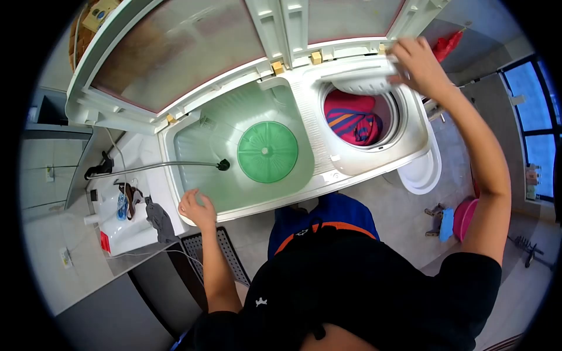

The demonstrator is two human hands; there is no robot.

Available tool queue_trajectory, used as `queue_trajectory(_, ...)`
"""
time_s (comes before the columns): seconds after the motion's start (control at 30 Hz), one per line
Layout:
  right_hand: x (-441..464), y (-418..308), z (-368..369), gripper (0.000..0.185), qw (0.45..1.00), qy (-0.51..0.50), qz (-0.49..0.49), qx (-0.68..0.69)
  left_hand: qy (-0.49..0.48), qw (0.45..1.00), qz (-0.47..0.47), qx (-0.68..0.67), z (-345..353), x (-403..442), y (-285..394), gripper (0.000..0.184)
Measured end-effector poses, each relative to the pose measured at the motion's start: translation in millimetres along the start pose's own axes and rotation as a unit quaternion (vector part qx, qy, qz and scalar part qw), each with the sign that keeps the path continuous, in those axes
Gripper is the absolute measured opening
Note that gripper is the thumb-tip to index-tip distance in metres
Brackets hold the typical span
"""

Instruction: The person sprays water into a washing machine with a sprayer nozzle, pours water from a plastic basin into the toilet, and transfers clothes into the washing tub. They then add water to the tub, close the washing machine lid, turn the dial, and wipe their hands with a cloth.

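Observation:
A twin-tub washing machine stands in front of me. My right hand, slightly blurred, holds the right edge of the small white inner lid, which is tilted up over the back of the spin tub. Inside the spin tub are pink and blue striped clothes. My left hand is at the front left corner of the wash tub, its fingers apart and holding nothing. A green round pulsator shows at the bottom of the wash tub. Both outer lids stand raised.
A metal hose with a black end reaches over the wash tub's left rim. At left, a white sink has a grey cloth over its edge. A white round lid or basin and a pink basin are at right.

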State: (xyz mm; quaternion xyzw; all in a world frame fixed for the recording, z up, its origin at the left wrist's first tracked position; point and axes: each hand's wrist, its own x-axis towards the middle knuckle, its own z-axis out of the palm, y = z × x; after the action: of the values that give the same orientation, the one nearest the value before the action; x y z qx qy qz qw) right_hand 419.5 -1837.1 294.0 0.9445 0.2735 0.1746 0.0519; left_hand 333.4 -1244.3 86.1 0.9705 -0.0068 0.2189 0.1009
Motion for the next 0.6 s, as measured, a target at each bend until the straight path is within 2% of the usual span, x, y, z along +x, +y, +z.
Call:
queue_trajectory(0.03, 14, 13, 3, 0.053, 0.998, 0.055, -0.017, -0.031, 0.006, 1.0, -0.012, 0.026, 1, -2, 3, 0.022)
queue_trajectory(0.13, 44, 29, -4, 0.052, 0.996, -0.013, 0.086, -0.037, 0.029, 0.993, -0.048, 0.108, -3, -1, 8, 0.025)
queue_trajectory(0.23, 45, 47, 54, 0.041, 0.985, 0.139, 0.095, -0.034, 0.061, 0.977, -0.117, 0.167, 6, -12, 8, 0.029)
queue_trajectory(0.27, 42, 49, 74, 0.054, 0.974, 0.14, 0.122, 0.129, 0.064, 0.971, -0.144, 0.178, 8, -14, 8, 0.03)
queue_trajectory(0.37, 20, 41, 83, 0.05, 0.952, 0.203, 0.119, 0.194, 0.068, 0.966, -0.18, 0.172, 12, -16, 4, 0.03)
queue_trajectory(0.4, 13, 33, 87, 0.046, 0.924, 0.26, 0.139, 0.243, 0.061, 0.966, -0.187, 0.169, 12, -16, 3, 0.03)
queue_trajectory(0.47, -5, 19, 83, 0.038, 0.916, 0.33, 0.16, 0.162, 0.057, 0.965, -0.197, 0.163, 11, -12, 4, 0.028)
queue_trajectory(0.53, -54, 6, 137, 0.029, 0.868, 0.262, 0.318, 0.276, 0.049, 0.963, -0.206, 0.165, 13, -13, 1, 0.027)
queue_trajectory(0.57, -69, -4, 173, 0.024, 0.827, 0.133, 0.384, 0.388, 0.047, 0.962, -0.212, 0.164, 15, -12, -1, 0.026)
queue_trajectory(0.6, -77, -16, 206, 0.032, 0.739, 0.021, 0.419, 0.527, 0.039, 0.963, -0.215, 0.158, 15, -11, 0, 0.025)
